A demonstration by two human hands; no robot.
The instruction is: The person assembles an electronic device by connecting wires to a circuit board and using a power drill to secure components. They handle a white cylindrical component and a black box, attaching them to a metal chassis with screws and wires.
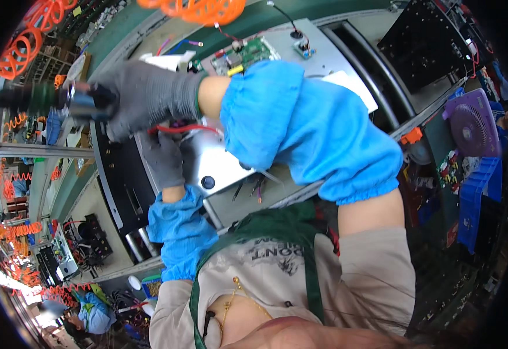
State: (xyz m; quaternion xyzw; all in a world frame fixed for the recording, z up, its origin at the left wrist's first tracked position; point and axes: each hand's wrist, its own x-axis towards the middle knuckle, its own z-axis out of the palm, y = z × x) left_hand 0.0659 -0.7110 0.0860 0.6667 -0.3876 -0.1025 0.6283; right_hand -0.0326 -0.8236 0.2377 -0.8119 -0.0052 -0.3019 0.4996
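My right hand [143, 96], in a grey glove, is wrapped round a power screwdriver [30, 100] with a dark body and a shiny metal collar. The driver is blurred, and its tip cannot be made out. Just below it, my left hand [164, 160], also grey-gloved, has curled fingers at the inner side of a black front panel [126, 192]. What those fingers hold is hidden. A red cable [190, 128] runs beside both hands over a shiny metal chassis plate [225, 168]. Beyond my right wrist, a green circuit board [251, 53] is on the plate.
Roller bars [373, 64] run under and beside the chassis. An orange coiled hose [199, 9] hangs above. To the right stand a black perforated panel [423, 43], a purple fan [472, 125] and a blue bin [478, 198]. Another person [94, 311] is at lower left.
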